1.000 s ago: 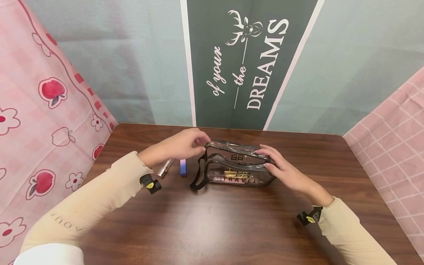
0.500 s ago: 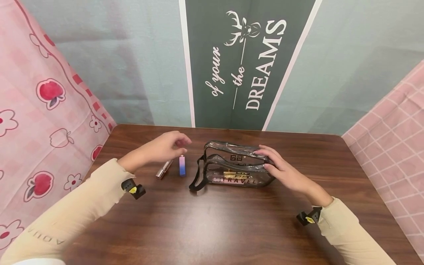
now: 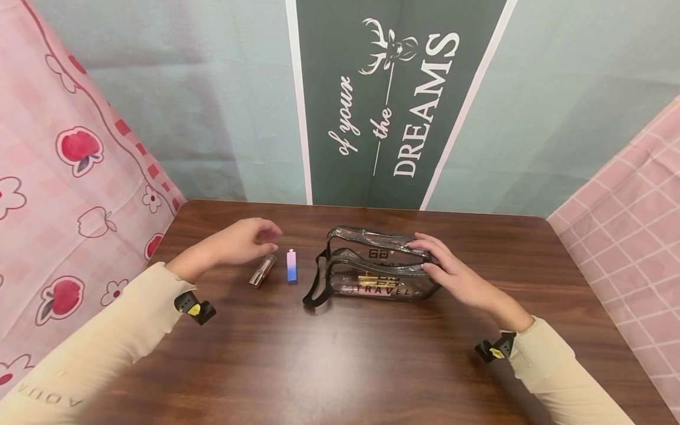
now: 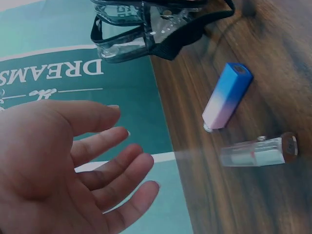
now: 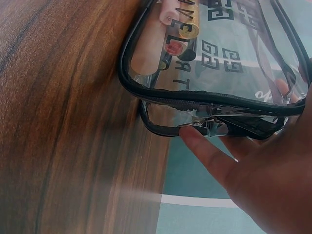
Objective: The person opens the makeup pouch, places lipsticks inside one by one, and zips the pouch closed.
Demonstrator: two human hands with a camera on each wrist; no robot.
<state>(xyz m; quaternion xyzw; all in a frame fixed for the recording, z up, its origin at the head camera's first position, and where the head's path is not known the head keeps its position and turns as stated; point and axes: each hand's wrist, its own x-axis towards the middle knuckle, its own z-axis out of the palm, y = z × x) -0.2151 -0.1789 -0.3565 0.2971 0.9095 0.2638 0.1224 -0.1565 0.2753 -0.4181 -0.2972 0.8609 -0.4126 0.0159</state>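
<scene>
From here I see the clear bag [image 3: 379, 270] on the table [image 3: 340, 360], the right hand [image 3: 454, 270] gripping its right end; left of it, the left hand [image 3: 240, 242], relaxed, holding nothing, hovers near a silver tube [image 3: 262, 271] and blue-pink tube [image 3: 291, 267].

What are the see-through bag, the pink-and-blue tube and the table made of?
The bag looks like clear, shiny plastic: you can see right through it, and it catches the light. The pink-and-blue tube seems smooth plastic, or perhaps painted metal; its colours blend evenly. The table looks like satiny brown wood, with grain lines, though that could be a printed surface.
</scene>
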